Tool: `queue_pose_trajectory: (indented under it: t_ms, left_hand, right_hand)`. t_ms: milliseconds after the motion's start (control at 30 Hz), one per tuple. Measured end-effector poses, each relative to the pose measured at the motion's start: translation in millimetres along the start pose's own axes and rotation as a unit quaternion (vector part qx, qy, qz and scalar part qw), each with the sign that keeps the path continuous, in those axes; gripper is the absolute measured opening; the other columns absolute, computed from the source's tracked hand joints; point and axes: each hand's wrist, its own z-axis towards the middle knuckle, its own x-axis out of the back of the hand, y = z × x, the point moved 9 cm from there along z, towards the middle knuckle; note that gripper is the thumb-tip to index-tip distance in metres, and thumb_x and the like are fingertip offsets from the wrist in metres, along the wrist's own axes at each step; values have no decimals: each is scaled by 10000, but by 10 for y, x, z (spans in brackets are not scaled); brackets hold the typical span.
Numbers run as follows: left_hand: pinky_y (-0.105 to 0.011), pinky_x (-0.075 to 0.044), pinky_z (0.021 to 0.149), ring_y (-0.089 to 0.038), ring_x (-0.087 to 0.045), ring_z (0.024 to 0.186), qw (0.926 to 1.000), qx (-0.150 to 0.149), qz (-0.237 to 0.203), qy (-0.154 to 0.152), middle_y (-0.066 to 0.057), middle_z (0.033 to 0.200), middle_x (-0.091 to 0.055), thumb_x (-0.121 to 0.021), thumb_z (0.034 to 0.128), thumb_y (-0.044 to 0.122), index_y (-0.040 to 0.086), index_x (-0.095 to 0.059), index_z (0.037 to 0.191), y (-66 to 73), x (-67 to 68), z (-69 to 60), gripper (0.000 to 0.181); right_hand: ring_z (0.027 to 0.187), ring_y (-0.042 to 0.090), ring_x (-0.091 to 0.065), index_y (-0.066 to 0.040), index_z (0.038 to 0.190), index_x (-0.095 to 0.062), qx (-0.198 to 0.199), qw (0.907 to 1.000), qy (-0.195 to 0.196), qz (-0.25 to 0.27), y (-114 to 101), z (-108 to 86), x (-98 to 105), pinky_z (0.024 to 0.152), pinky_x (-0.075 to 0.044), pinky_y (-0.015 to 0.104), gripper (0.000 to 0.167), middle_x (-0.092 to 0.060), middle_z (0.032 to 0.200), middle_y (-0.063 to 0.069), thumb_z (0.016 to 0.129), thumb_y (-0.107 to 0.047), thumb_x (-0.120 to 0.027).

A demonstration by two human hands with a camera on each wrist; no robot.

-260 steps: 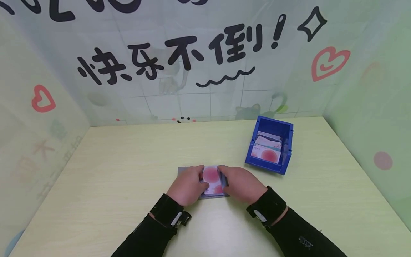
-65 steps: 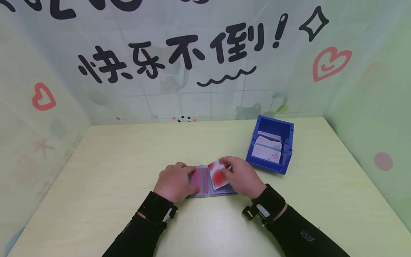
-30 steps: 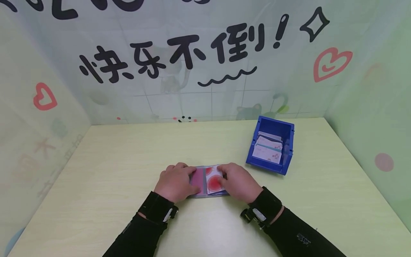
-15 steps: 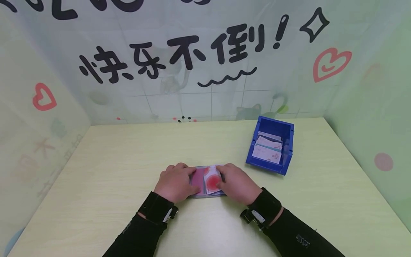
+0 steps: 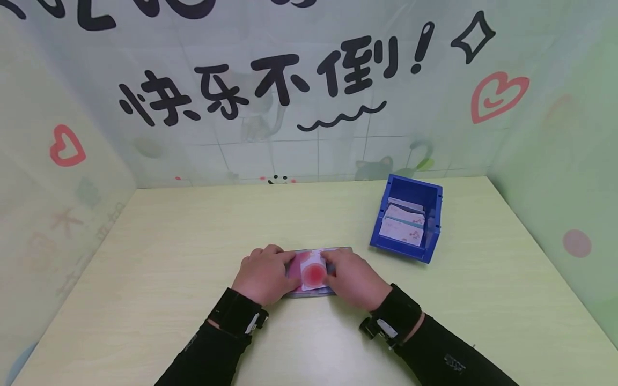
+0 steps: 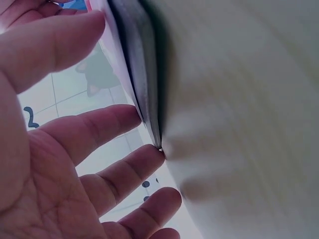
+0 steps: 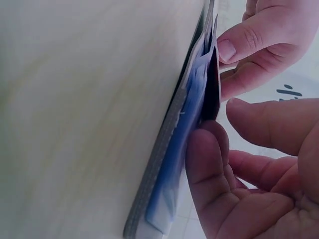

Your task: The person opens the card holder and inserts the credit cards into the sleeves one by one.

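Note:
A small grey card holder (image 5: 341, 250) with clear sleeves lies opened on the table, a pink page (image 5: 294, 268) at its left. My left hand (image 5: 263, 274) holds its left part, index finger at the far edge and thumb at the near one. In the left wrist view the other fingers are spread beside the holder (image 6: 142, 55). My right hand (image 5: 356, 279) holds a white card with a red circle (image 5: 314, 274) by its right side, between thumb and fingers. That card overlaps the pink page. Whether its left edge is inside a sleeve cannot be told.
A blue open box (image 5: 379, 247) stands at the back right of the table, with several white cards (image 5: 402, 229) standing in it. Behind the pale wooden table (image 5: 193, 236) rises a printed cloth backdrop (image 5: 270, 123). Cloth walls flank both sides.
The red-circle card left the box and is in my right hand. Over the last second it slid left across the holder and straightened. My left hand shifted left earlier and is now still.

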Motion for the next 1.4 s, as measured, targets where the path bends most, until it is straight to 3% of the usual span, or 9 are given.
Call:
queue_pose_trajectory:
  t_ms: [133,233,500,1033,1267,1400]
  left_hand:
    - [-608,-501,1008,-408,-595,1199,10000,-52,-16,1,-140,1358,-647,-766,896,498,168,-659,1443,22,-3,0,648]
    - [-606,-493,1017,-409,-591,1206,10000,2,-9,-2,-136,1365,-646,-761,895,512,179,-657,1446,7,-9,-2,652]
    - [-597,-488,1010,-404,-594,1194,10000,14,-22,36,-133,1347,-654,-778,879,536,173,-668,1426,-1,-3,-17,666]
    - [-585,-478,1000,-379,-597,1134,10000,76,-15,57,-142,1312,-662,-758,899,530,139,-665,1413,8,-8,-35,653]
    - [-592,-474,1013,-377,-596,1141,9999,72,19,81,-138,1315,-664,-778,893,538,134,-652,1416,2,-5,-23,673]
    - [-598,-469,1022,-379,-592,1149,9999,92,54,65,-136,1328,-658,-794,877,540,143,-648,1418,-8,-16,-18,687]
  right_hand:
    - [1001,202,-630,-12,1462,-599,95,9999,-84,55,-22,-17,-7,973,-565,425,497,-736,1225,76,988,-109,-716]
    - [925,173,-633,-24,1461,-600,135,9997,-186,123,-37,-19,-26,902,-579,400,485,-750,1155,59,994,-104,-705]
    - [997,177,-671,-45,1479,-588,134,9982,-443,373,-59,-28,-89,986,-589,434,496,-695,1382,86,1002,-109,-703]
    - [945,157,-646,-76,1484,-598,471,9966,-583,338,-91,-41,-161,937,-576,398,493,-751,1173,55,999,-73,-689]
    - [943,149,-640,-51,1488,-583,732,9950,-583,341,-130,-50,-141,924,-566,397,476,-736,1212,54,1019,-82,-657]
    - [992,138,-668,-69,1458,-610,721,9958,-348,452,-132,-57,-14,906,-582,368,432,-722,1297,48,1029,-101,-649]
